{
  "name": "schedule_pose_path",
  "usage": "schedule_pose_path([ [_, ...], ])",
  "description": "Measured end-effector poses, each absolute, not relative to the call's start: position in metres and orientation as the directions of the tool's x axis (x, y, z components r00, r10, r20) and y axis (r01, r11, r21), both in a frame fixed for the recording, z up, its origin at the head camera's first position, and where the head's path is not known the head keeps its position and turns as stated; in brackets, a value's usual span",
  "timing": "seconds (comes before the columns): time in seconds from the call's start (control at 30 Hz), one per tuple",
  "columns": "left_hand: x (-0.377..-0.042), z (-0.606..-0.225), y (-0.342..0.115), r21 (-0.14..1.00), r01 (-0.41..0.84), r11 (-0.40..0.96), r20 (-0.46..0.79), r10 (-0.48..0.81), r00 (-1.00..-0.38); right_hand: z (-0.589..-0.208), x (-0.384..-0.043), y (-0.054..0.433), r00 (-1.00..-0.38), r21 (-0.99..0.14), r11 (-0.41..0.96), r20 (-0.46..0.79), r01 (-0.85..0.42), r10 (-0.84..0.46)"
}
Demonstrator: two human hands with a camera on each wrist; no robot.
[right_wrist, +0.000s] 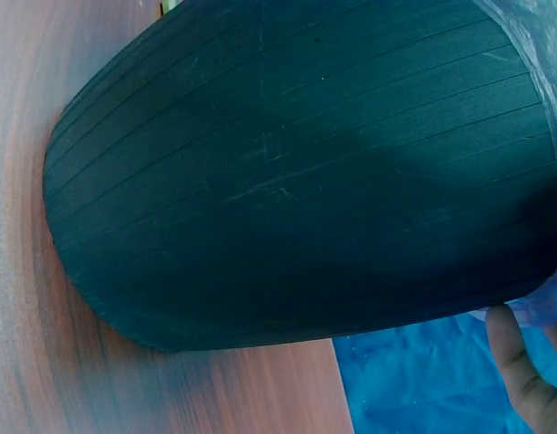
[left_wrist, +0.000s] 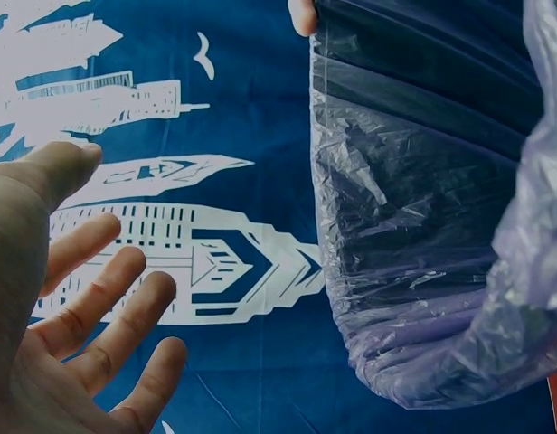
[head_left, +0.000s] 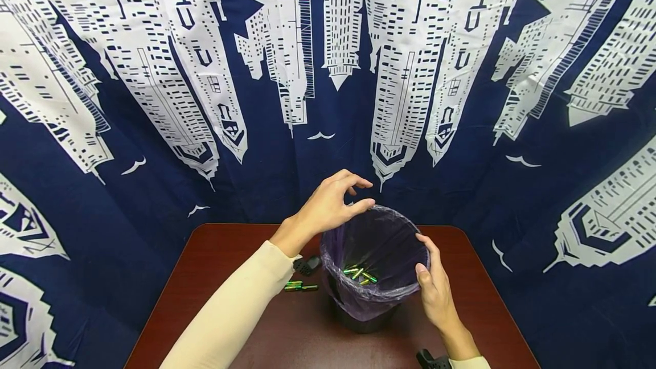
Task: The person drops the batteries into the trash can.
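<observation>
A dark trash bin (head_left: 361, 323) stands on the table, ribbed along its side in the right wrist view (right_wrist: 287, 199). A translucent purple trash bag (head_left: 348, 300) lines it and folds over the rim. Several green and gold batteries (head_left: 357, 273) lie inside the bag. My right hand (head_left: 438, 289) holds the rim on the right, with the thumb and fingers at the bag's edge. Above the far left of the rim, my left hand (head_left: 338, 201) holds nothing, its fingers spread and loosely bent; the left wrist view shows this hand (left_wrist: 107, 334) apart from the bag (left_wrist: 414, 235).
More green batteries (head_left: 294, 286) lie on the reddish-brown table (head_left: 205, 278), left of the bin and beyond the left forearm. A navy cloth (head_left: 287, 187) printed with white buildings hangs behind the table's far edge. A black device (head_left: 307, 265) shows beside the left wrist.
</observation>
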State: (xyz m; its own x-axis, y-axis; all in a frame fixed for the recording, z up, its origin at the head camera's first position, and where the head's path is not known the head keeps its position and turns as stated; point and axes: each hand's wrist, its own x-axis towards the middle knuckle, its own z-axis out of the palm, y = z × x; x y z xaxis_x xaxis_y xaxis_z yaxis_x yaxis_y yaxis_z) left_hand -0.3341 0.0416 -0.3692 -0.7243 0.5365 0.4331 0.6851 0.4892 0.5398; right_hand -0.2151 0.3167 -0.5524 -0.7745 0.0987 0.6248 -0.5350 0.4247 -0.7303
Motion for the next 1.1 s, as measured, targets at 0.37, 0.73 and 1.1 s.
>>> schedule_pose_path([
  [0.37, -0.333, -0.379, 0.034, 0.518, 0.705, 0.484, 0.468, 0.530, -0.707, -0.552, -0.215, 0.316, -0.766, -0.723, 0.429, 0.634, -0.542, 0.101],
  [0.73, -0.331, -0.392, 0.021, 0.533, 0.702, 0.473, 0.492, 0.502, -0.712, -0.549, -0.216, 0.314, -0.760, -0.717, 0.423, 0.643, -0.553, 0.097],
  [1.1, -0.332, -0.413, 0.007, 0.537, 0.713, 0.451, 0.528, 0.479, -0.701, -0.553, -0.216, 0.315, -0.760, -0.722, 0.409, 0.643, -0.559, 0.098],
])
